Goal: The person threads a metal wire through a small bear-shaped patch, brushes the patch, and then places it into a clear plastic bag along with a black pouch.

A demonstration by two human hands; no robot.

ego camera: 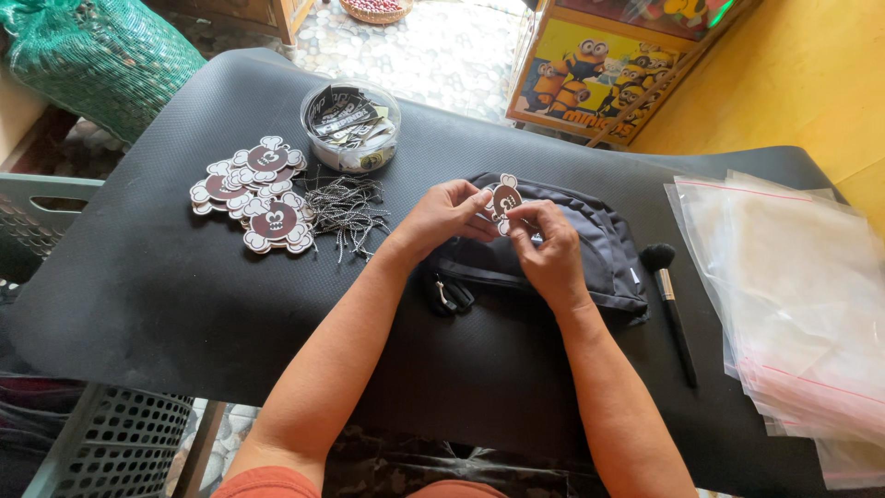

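Both hands meet over a black zip pouch lying on a black mat. Between their fingertips they pinch one brown and white cartoon-shaped tag. My left hand grips the tag's left side, and my right hand holds its right and lower edge, resting on the pouch. A pile of the same tags lies to the left, with a heap of black and white cords beside it.
A round clear tub of small labels stands behind the cords. A black make-up brush lies right of the pouch. Clear zip bags are stacked at the right. Grey plastic crates sit at the lower left.
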